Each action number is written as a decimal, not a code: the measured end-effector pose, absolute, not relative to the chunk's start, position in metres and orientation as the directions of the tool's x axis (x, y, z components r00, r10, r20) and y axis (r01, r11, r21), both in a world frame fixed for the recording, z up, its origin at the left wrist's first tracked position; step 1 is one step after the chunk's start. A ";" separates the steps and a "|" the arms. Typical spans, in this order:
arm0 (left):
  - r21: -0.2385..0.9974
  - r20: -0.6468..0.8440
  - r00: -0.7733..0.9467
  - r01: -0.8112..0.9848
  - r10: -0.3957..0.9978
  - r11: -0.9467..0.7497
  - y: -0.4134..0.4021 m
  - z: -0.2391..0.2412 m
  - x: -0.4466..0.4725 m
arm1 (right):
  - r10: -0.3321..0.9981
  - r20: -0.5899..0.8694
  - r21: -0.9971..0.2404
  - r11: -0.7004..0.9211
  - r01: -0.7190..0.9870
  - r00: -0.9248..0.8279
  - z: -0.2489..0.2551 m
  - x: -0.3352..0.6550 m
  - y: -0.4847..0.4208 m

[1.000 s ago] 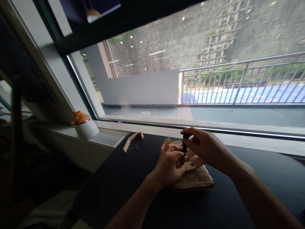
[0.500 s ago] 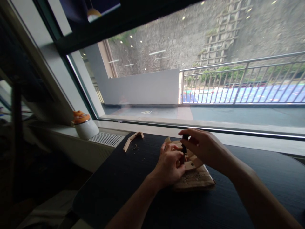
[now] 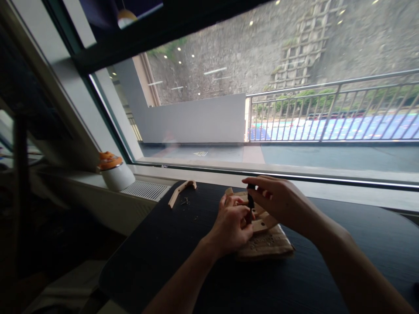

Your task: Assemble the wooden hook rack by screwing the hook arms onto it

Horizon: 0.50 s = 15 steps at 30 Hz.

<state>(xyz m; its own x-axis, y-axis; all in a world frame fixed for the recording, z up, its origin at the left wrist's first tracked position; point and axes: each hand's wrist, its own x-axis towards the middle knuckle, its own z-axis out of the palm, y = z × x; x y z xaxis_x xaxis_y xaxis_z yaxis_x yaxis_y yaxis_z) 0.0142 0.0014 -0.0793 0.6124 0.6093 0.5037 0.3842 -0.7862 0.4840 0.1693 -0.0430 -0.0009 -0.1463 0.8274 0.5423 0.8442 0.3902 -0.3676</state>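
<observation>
Two bare hands are engaged on one piece of work at a dark table [image 3: 157, 253] beside a window. Right hand [image 3: 278, 196]: fingers and thumb closed on the upper part of a black-handled screwdriver [image 3: 250, 199], the wrist raised above the work and the forearm entering from the lower right. The tool stands nearly upright, its shaft pointing down toward the wood; its tip is hidden by the fingers of the other hand, so contact with a screw cannot be confirmed. Left hand [image 3: 231, 224]: closed on the near left side of a pale wooden assembly [image 3: 261, 224], fingertips bunched next to the lower end of the tool; whether they also pinch the shaft cannot be told. The assembly, partly covered by both hands, lies on a cardboard pad [image 3: 268, 248], which rests on the table. A dark round hole is visible in the nearer wooden part. Surface of the pad: pitted with small marks, edges uneven.

Further items noted: one curved wooden piece [image 3: 180, 192] lies near the far left edge of the table, well apart from the hands. A few small screws [image 3: 185, 201] lie loose just beside it. Beyond the table's left corner, a pale container [image 3: 118, 178] with an orange top stands on the ledge, next to a slatted vent [image 3: 146, 190]
</observation>
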 end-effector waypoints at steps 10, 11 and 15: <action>0.481 0.491 0.617 0.396 0.615 -0.782 0.001 -0.078 0.014 | 0.809 0.580 -0.319 0.328 0.889 -0.091 -0.006 0.173 -0.034; 0.480 0.493 0.616 0.397 0.615 -0.782 0.001 -0.078 0.014 | 0.815 0.575 -0.315 0.310 0.897 -0.080 -0.005 0.174 -0.035; 0.478 0.493 0.618 0.396 0.613 -0.784 0.000 -0.078 0.014 | 0.834 0.548 -0.332 0.287 0.898 -0.064 -0.003 0.172 -0.040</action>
<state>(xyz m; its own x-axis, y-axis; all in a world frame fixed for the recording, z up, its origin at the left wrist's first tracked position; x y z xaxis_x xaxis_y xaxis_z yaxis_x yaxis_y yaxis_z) 0.0140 0.0002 -0.0781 0.6178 0.6126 0.4929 0.3959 -0.7840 0.4781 0.1719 -0.0397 -0.0029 -0.0636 0.8338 0.5484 0.8983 0.2873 -0.3325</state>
